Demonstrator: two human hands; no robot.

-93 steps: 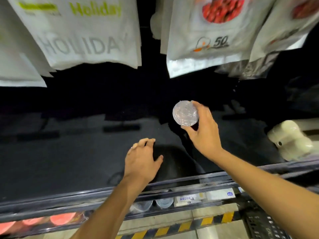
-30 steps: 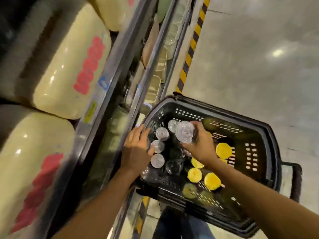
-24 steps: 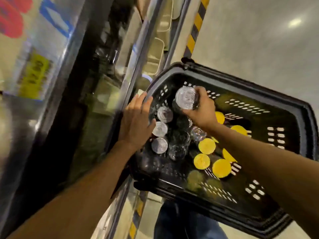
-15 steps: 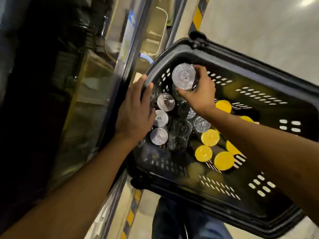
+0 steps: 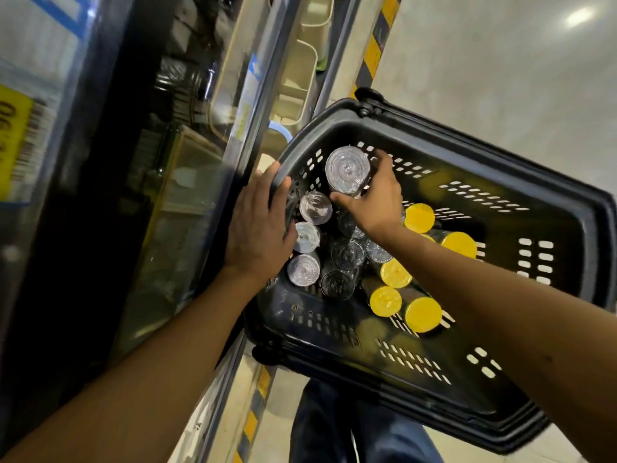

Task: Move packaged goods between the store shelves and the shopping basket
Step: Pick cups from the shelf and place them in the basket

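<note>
Pale polished floor (image 5: 500, 95) fills the right of the head view, with a black-and-yellow hazard stripe (image 5: 374, 51) along the foot of the store shelves (image 5: 233, 105) on the left. Cream plastic bins (image 5: 297, 78) sit on a low tier. Your blue trouser leg (image 5: 350, 429) shows below.

Between shelves and floor hangs the black shopping basket (image 5: 434, 138), a stiff plastic tub with slotted walls and a thick rolled rim. Your left hand (image 5: 258, 228) lies palm-down on the rim nearest the shelves, its fingers straight and spread, pressing rather than gripping.

Your right hand (image 5: 377, 205) holds the clear jar (image 5: 347, 168) just inside the basket's far shelf-side corner. The fingers (image 5: 384, 162) curl round its far side and the thumb closes on the near side. Its round end faces you, ridged in concentric rings and glinting. Whether its base has reached the basket floor, you cannot tell.

Beside and below it stand other clear jars (image 5: 315, 207) packed close together. A cluster of yellow-lidded tubs (image 5: 419, 217) lies toward the basket's middle, flat matte discs on dark bodies.

Judge the jar as light, rigid and smooth-walled, so likely slippery and prone to crack or dent if squeezed or dropped. Take it round the side wall just under the ridged end, as you do now, with even pressure. The tight row of neighbours could tip if knocked, so lower it straight down into the free corner.
</note>
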